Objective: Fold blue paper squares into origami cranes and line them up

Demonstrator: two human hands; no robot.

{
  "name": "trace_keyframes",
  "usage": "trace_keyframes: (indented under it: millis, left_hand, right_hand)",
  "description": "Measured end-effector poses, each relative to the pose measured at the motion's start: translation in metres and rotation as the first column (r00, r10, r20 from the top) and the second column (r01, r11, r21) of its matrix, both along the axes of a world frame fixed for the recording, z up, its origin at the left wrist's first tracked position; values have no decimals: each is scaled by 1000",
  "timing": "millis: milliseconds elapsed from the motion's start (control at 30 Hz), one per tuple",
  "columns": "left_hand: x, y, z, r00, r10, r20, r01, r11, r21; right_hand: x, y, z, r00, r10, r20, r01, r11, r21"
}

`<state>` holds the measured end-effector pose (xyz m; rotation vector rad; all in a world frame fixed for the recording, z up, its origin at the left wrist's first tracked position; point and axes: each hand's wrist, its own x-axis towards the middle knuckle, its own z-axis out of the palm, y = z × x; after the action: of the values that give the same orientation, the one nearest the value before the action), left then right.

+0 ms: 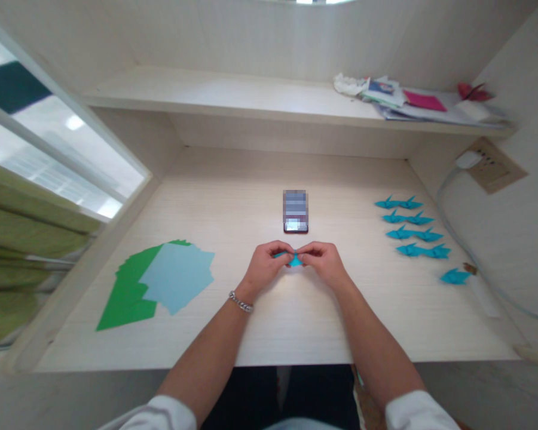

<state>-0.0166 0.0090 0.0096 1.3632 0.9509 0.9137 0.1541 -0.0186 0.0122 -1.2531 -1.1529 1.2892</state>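
A small piece of folded blue paper [295, 261] is pinched between my two hands, just above the desk near its middle. My left hand [269, 261], with a chain bracelet at the wrist, grips its left side between thumb and fingertips. On the other side my right hand [321, 258] pinches it the same way. The fingers cover much of the paper, so its full shape is hidden. Straight beyond the hands lies a phone [296, 212]. Several blue origami cranes [415, 235] stand in short rows at the right of the desk.
At the left lie fanned green sheets [130, 286] and light blue sheets [179, 275]. A shelf [233, 89] spans the back, with papers [412, 101] on its right end. A white cable [452, 224] runs down from a wall socket [493, 164].
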Motion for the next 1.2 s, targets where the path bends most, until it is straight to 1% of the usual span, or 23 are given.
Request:
trace_keyframes:
  millis: [100,300,400,600,800,967,1200]
  left_hand:
    - [0,0,0,1000,-6,-11,6,1000,9]
    - [-1,0,-3,999,-1,-49,3,999,43]
    - [0,0,-4,999,-4,-48,6,999,39]
    - [3,0,-7,999,38,-32,-37,999,20]
    - [2,-1,-4,1000,20,-24,-19,1000,20]
    - [1,-1,-5,1000,6,-25,-6,1000,-9]
    - [1,-1,-6,1000,-1,29,3,998,-65]
  right_hand:
    - [0,0,0,1000,25,-17,-25,1000,-6]
    - [1,2,-3,999,20,50,-21,1000,4]
    - [1,2,-3,999,23,27,-23,1000,-18]
    - [-1,1,-5,1000,0,15,0,999,-32]
    - [-2,1,-7,997,11,-82,-19,995,-97]
    - [-2,2,-9,999,-12,-52,6,994,-108]
    - [-2,2,-8,999,-30,-19,28,995,-91]
